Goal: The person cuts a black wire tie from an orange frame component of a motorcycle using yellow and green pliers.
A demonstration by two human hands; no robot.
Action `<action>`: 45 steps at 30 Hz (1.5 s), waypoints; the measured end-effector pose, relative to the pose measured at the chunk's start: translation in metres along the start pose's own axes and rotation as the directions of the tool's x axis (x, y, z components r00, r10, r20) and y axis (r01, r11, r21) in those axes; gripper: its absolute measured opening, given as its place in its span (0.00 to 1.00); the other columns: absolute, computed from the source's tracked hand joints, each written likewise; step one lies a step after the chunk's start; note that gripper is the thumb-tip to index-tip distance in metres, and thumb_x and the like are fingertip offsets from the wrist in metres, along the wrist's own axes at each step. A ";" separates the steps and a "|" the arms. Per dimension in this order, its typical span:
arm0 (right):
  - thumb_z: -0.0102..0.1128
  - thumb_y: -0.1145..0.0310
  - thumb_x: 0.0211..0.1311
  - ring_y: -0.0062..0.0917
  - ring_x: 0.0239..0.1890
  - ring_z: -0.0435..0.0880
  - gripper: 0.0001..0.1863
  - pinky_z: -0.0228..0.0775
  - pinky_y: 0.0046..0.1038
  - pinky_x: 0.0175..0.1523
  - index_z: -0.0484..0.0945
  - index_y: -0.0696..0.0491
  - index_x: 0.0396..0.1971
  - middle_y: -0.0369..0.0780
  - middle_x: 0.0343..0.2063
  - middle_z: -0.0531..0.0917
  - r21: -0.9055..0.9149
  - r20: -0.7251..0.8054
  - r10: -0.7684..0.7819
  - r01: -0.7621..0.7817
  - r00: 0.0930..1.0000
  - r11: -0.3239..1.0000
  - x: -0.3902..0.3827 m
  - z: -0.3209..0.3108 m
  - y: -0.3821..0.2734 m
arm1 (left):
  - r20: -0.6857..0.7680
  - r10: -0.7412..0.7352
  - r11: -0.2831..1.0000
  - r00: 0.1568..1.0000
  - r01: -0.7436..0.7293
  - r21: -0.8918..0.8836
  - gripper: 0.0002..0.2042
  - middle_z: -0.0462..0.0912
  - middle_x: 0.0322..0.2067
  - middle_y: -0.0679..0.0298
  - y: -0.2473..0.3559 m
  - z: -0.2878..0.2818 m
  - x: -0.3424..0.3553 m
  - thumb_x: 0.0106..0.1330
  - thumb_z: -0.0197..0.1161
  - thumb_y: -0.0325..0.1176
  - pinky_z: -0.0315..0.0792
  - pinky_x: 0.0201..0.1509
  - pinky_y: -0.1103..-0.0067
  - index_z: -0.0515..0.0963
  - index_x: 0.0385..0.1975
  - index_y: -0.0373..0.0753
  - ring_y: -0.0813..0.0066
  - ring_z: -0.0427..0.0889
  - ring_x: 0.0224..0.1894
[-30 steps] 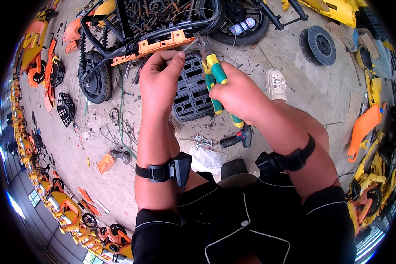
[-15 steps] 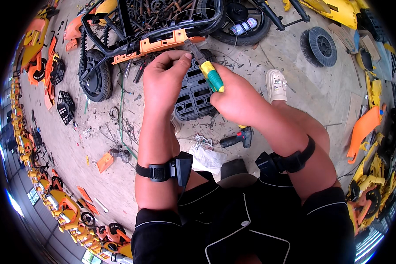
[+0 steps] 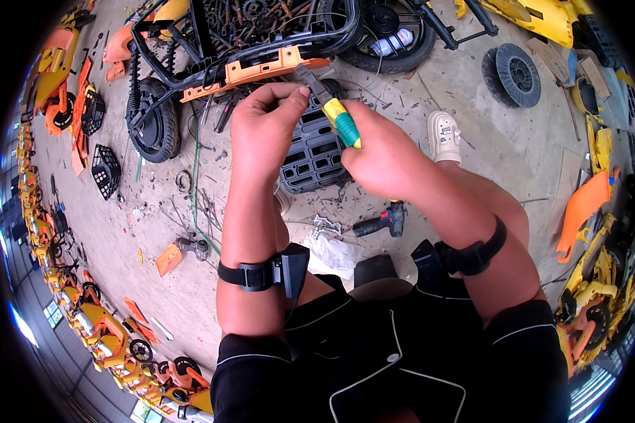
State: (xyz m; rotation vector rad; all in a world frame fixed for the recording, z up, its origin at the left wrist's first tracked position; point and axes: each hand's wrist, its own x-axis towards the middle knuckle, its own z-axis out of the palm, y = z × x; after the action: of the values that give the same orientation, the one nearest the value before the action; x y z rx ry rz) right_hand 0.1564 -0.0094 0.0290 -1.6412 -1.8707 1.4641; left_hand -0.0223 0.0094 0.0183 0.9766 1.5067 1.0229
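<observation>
My right hand point(image 3: 377, 148) is closed around the green and yellow handle of a flat-bladed tool point(image 3: 337, 113). Its grey metal end points up and left, with the tip by the edge of an orange plastic strip point(image 3: 275, 65). Just left of the blade, my left hand point(image 3: 268, 123) is closed, thumb and forefinger pinched together; whatever is between them is too small or hidden to tell. Below both hands lies a black slotted plastic panel point(image 3: 309, 158). The orange strip lies along a black tubular frame point(image 3: 243, 53) heaped with rusty metal parts.
A cordless drill point(image 3: 389, 220) and a white plastic bag point(image 3: 331, 255) lie close to my legs. Wheels point(image 3: 152, 127) stand at the frame's left, and a tyre point(image 3: 409, 63) holds a spray can. A cable spool point(image 3: 518, 74) lies right. Scraps litter the concrete floor.
My right hand and the tool have shifted very slightly down and to the right. The left hand is almost still, its pinch unchanged.
</observation>
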 end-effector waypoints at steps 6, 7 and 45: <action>0.56 0.76 0.54 0.44 0.47 0.82 0.34 0.74 0.38 0.50 0.61 0.54 0.64 0.51 0.45 0.80 0.062 0.026 0.027 -0.028 0.999 0.998 0.001 -0.006 -0.001 | 0.007 -0.001 0.999 1.000 0.001 -0.041 0.08 0.83 0.31 0.69 0.001 0.000 -0.001 0.66 0.68 0.30 0.69 0.38 0.86 0.83 0.38 0.31 0.87 0.75 0.33; 0.56 0.76 0.54 0.41 0.46 0.82 0.34 0.74 0.37 0.50 0.61 0.54 0.64 0.49 0.45 0.80 0.093 0.049 0.040 -0.045 0.998 0.995 0.001 -0.007 0.000 | 0.007 -0.002 0.998 1.000 0.003 -0.055 0.08 0.83 0.31 0.69 0.001 0.001 -0.001 0.66 0.68 0.30 0.69 0.38 0.86 0.83 0.38 0.31 0.87 0.75 0.33; 0.55 0.66 0.62 0.55 0.43 0.81 0.19 0.73 0.48 0.48 0.69 0.61 0.49 0.57 0.36 0.83 0.051 0.058 0.129 -0.132 0.990 0.990 -0.003 -0.001 -0.019 | 0.013 -0.046 0.995 0.999 0.047 -0.091 0.05 0.82 0.30 0.72 0.002 -0.009 -0.004 0.65 0.67 0.28 0.67 0.38 0.87 0.83 0.36 0.33 0.88 0.74 0.33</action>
State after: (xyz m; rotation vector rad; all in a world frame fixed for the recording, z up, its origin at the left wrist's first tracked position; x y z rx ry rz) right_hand 0.1468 -0.0084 0.0461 -1.7438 -1.7633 1.6131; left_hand -0.0305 0.0053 0.0228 0.8773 1.4541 1.0420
